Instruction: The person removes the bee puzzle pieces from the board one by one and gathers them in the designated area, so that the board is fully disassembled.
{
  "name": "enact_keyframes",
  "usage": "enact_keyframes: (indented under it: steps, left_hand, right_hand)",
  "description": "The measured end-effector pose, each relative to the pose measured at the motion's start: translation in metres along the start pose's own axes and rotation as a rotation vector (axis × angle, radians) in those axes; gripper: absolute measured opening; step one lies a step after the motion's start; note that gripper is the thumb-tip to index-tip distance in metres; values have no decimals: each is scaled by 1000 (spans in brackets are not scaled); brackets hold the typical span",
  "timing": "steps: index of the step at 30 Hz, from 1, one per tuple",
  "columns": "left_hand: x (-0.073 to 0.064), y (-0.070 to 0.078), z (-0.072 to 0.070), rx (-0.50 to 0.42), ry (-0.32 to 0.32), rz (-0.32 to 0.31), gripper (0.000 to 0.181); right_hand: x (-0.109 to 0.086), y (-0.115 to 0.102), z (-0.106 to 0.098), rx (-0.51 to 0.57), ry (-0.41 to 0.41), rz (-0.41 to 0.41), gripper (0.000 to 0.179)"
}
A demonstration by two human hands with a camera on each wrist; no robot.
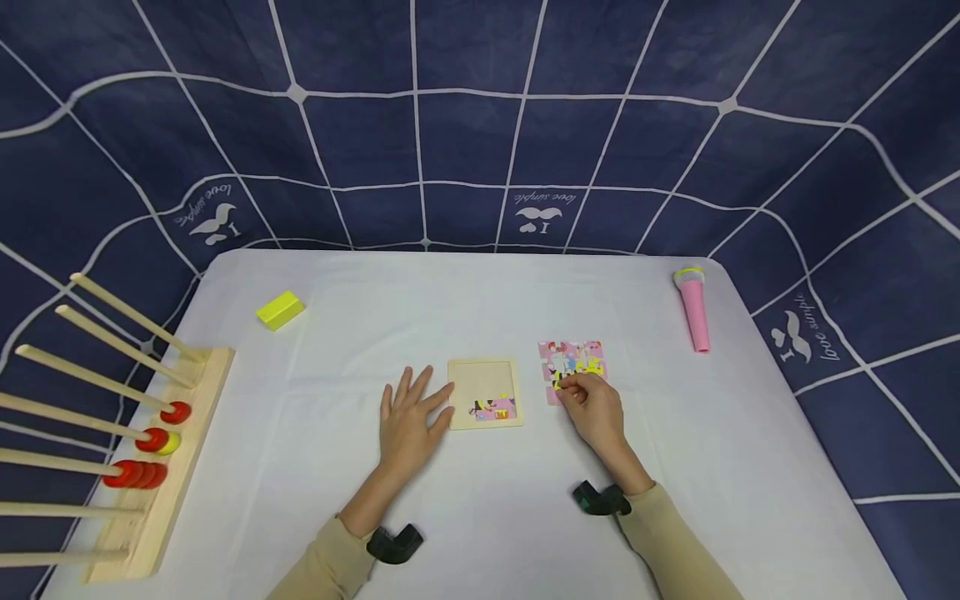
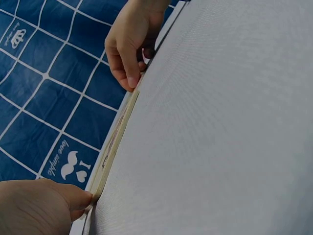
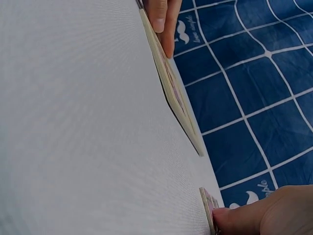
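A square wooden puzzle tray (image 1: 480, 379) lies on the white table, with a few joined puzzle pieces (image 1: 497, 408) in its lower right part. My left hand (image 1: 411, 425) lies with fingers spread, its fingertips touching the tray's left edge; in the left wrist view the thumb is at the tray's corner. To the right of the tray sits a patch of pink, printed jigsaw pieces (image 1: 573, 354). Over the patch's lower part, my right hand (image 1: 597, 412) pinches a puzzle piece (image 1: 557, 384) between thumb and forefinger. The hand hides most of that piece.
A wooden stand (image 1: 191, 442) with upright pegs and several red and yellow discs occupies the left side. At the back left is a yellow block (image 1: 281, 310), and at the back right a pink toy microphone (image 1: 694, 312). Dark blue gridded cloth (image 1: 472, 133) hangs around the table.
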State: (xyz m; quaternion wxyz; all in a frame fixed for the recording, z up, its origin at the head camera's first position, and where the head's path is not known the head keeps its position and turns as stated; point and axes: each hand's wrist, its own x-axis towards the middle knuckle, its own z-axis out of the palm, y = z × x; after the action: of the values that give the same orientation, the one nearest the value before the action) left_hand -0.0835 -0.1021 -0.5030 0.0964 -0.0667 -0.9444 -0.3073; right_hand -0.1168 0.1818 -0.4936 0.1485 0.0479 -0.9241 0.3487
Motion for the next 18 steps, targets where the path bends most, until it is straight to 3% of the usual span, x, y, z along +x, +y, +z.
enact_keyframes:
  steps: [11, 18]
  left_hand:
    - [0, 0, 0, -7, 2, 1, 37]
    - [0, 0, -1, -7, -9, -10, 38]
  right_hand:
    - [0, -2, 1, -10, 33, -28, 5]
    - [1, -19, 2, 95, 36, -66, 9]
